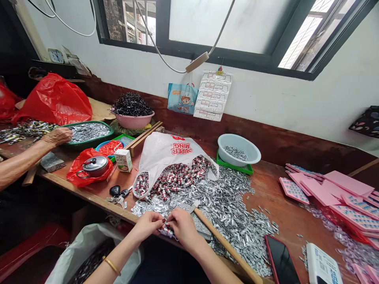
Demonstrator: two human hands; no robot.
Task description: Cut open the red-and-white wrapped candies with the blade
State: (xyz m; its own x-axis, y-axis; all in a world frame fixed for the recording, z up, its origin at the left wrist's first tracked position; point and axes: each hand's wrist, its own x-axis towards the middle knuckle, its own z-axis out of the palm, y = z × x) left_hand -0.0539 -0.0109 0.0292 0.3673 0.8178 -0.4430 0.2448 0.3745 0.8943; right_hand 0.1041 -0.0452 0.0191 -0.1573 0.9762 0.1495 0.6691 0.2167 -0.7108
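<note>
My left hand (149, 225) and my right hand (182, 228) meet at the table's near edge, each with fingers pinched together. What lies between the fingertips is too small and covered to make out. Just below them show a few red-and-silver cylindrical parts (168, 232). Beside my right hand a hammer (220, 238) with a wooden handle rests across a grey block (200, 224). Many small flat metal plates (237, 209) are heaped around it. Behind my hands, a white plastic bag (160, 152) lies open, spilling more red-and-silver parts (177, 177).
A co-worker's hand (57, 136) reaches to a green tray (110, 132) of metal pieces at left. Keys (120, 197), a lidded pot (95, 165) and a small carton (123, 160) stand nearby. A pale blue basin (251, 152), pink boards (321, 191) and a phone (282, 260) are at right.
</note>
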